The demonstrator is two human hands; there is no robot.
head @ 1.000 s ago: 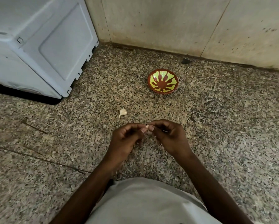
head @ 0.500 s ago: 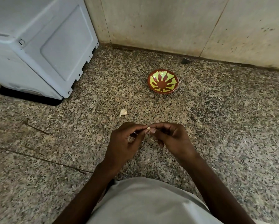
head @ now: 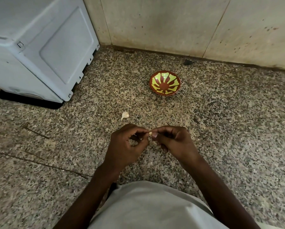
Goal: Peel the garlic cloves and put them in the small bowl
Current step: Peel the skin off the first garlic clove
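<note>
Both my hands meet low in the middle of the view over the speckled stone floor. My left hand (head: 125, 146) and my right hand (head: 176, 141) pinch one small pale garlic clove (head: 150, 134) between their fingertips; most of the clove is hidden by the fingers. A second garlic clove (head: 125, 115), whitish and in its skin, lies on the floor a little beyond my left hand. The small bowl (head: 164, 83), red-brown with yellow-green rays, stands farther off, beyond my right hand, with nothing in it.
A pale grey appliance (head: 39, 47) stands on the floor at the upper left. A beige tiled wall (head: 171, 22) closes the far side. A small dark lump (head: 188, 62) lies by the wall behind the bowl. My pale shirt (head: 151, 207) fills the bottom middle.
My hands have opened out a little around the clove; my left hand's fingers have shifted and more of the clove's tip shows between the fingertips. Bowl and loose clove have not moved.
</note>
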